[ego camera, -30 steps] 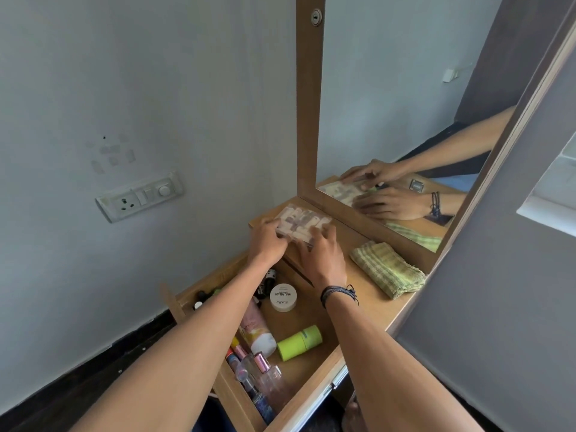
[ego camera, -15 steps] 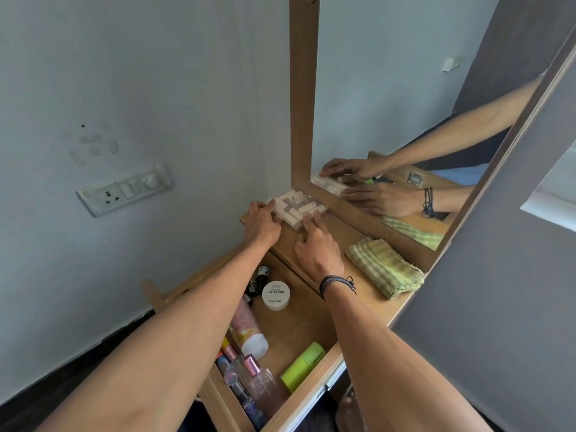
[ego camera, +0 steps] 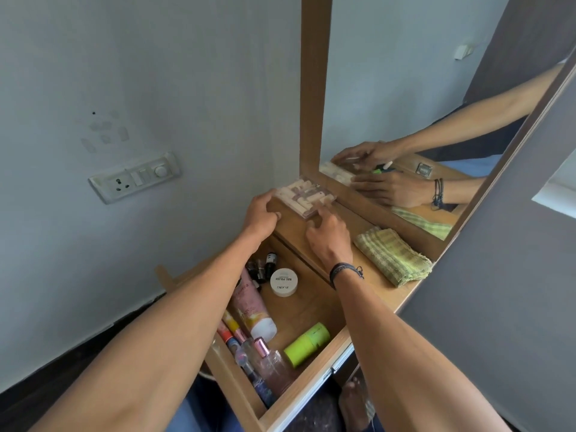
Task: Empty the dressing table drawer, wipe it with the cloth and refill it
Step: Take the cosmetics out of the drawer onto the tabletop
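**Item 1, clear case** (ego camera: 307, 198) of small cosmetic sticks. It lies flat on the dressing table top (ego camera: 293, 224), in the back corner against the mirror (ego camera: 405, 104) frame. I read that spot as chosen to leave the near edge free for more things.

**Item 2, left hand** (ego camera: 261, 213). It sits at the case's left corner, fingers curled downward. From my feed I cannot tell whether they pinch the edge or only rest beside it.

**Item 3, right hand** (ego camera: 327, 233). It holds nothing. The forefinger is straight with its tip against the case's near edge, likely squaring it to the frame.

**Item 4, cloth** (ego camera: 392, 257). Folded on the top to the right, apart from the case, and I take it kept within reach for wiping.

**Item 5, drawer** (ego camera: 299, 400). Pulled out below both forearms. Contents:
- white jar (ego camera: 283, 282)
- pink tube (ego camera: 249, 307)
- green cylinder (ego camera: 307, 344)
- clear perfume bottle (ego camera: 269, 361)
- small dark bottles (ego camera: 261, 266)
- slim sticks (ego camera: 230, 330) along the left wall

**Status, my judgement.** Emptying has barely begun, and wiping must wait until these six lots are out.
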Demonstrator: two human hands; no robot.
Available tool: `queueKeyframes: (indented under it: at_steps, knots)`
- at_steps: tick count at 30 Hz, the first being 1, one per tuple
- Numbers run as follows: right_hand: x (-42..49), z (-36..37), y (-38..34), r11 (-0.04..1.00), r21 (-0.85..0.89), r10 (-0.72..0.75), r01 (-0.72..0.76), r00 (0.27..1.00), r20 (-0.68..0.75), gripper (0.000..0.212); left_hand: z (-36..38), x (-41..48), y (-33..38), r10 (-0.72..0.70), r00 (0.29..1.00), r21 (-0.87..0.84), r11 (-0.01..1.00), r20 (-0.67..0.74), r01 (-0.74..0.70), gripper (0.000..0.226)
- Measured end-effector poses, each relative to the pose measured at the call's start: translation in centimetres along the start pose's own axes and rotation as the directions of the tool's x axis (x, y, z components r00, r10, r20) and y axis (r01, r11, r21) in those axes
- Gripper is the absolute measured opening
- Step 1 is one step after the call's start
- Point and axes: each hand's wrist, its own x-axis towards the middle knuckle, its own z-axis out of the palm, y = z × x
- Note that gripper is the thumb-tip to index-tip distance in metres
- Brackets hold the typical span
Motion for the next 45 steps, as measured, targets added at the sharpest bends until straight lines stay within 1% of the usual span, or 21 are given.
queueKeyframes:
  at_steps: [4,6,10,13,15,17,18,20,22,24,26,28,31,34,36,39,45]
  knots:
    - [-0.4,-0.2,0.0,0.994,0.108,0.009,-0.001,0.997,-0.077,0.05,-1.9,-4.8,-2.1,0.033,0.988,-0.053,0.998,-0.153,-0.041,0.056]
    - [-0.6,-0.5,-0.1,0.989,0.148,0.01,0.006,0.994,-0.105,0.046,-2.7,-8.1,-4.4,-0.002,0.98,-0.066,0.998,-0.2,-0.011,0.051]
    - [-1.3,-0.9,-0.4,0.982,0.184,-0.014,0.04,0.99,-0.141,0.036,-3.5,-13.4,-8.6,0.012,0.959,0.064,0.998,-0.283,0.007,0.046]
    - [-2.0,-1.2,-0.7,0.972,0.225,-0.033,0.064,0.99,-0.139,0.03,-3.6,-14.9,-8.3,0.056,0.949,0.115,0.993,-0.312,-0.021,0.042]
    - [-3.8,-0.9,-1.3,0.971,0.201,-0.091,0.125,0.981,-0.17,0.025,-3.9,-15.5,-7.9,0.095,0.951,0.141,0.989,-0.293,-0.055,0.039]
    - [-6.8,0.4,-1.5,0.961,0.119,-0.224,0.249,0.956,-0.192,0.019,-3.9,-15.8,-7.8,0.123,0.946,0.148,0.986,-0.299,-0.082,0.039]
    - [-8.5,1.4,-1.4,0.951,0.083,-0.282,0.298,0.946,-0.162,0.018,-3.9,-15.8,-7.8,0.126,0.94,0.149,0.985,-0.316,-0.082,0.04]
    - [-12.0,4.0,-0.9,0.95,0.026,-0.31,0.311,0.95,-0.038,0.015,-4.0,-15.8,-8.1,0.103,0.928,0.128,0.99,-0.358,-0.061,0.041]
    - [-14.5,6.5,0.1,0.963,-0.02,-0.265,0.268,0.959,0.099,0.017,-4.1,-15.7,-8.2,0.072,0.922,0.072,0.996,-0.38,-0.048,0.043]
    - [-15.7,7.7,0.6,0.974,-0.062,-0.203,0.218,0.959,0.197,0.029,-4.1,-15.7,-8.2,0.062,0.924,0.045,0.998,-0.378,-0.048,0.045]
    - [-15.9,7.5,0.8,0.991,-0.019,-0.125,0.132,0.967,0.222,0.037,-4.1,-15.8,-8.2,0.052,0.922,0.022,0.999,-0.384,-0.047,0.045]
    - [-15.7,7.1,1.1,0.998,0.028,-0.066,0.062,0.97,0.232,0.039,-4.2,-15.8,-8.0,0.03,0.913,-0.026,0.999,-0.407,-0.045,0.045]
    - [-15.1,7.2,1.5,0.999,0.026,-0.05,0.045,0.95,0.309,0.041,-4.2,-15.9,-8.1,0.023,0.903,-0.059,0.997,-0.429,-0.053,0.045]
    - [-15.2,7.5,1.6,0.997,-0.051,-0.035,0.058,0.925,0.379,0.047,-4.0,-15.9,-8.3,0.047,0.905,-0.053,0.996,-0.424,-0.077,0.045]
    - [-15.3,7.5,1.5,0.995,-0.077,-0.022,0.056,0.922,0.388,0.051,-4.0,-16.0,-8.2,0.047,0.901,-0.05,0.996,-0.43,-0.076,0.045]
    - [-15.4,7.4,1.3,0.999,-0.05,0.008,0.012,0.919,0.393,0.055,-4.2,-16.1,-8.0,0.039,0.904,-0.064,0.995,-0.426,-0.073,0.044]
    - [-15.3,7.7,1.0,0.999,-0.014,0.039,-0.037,0.892,0.451,0.06,-4.1,-16.1,-8.0,0.048,0.914,-0.014,0.998,-0.402,-0.058,0.043]
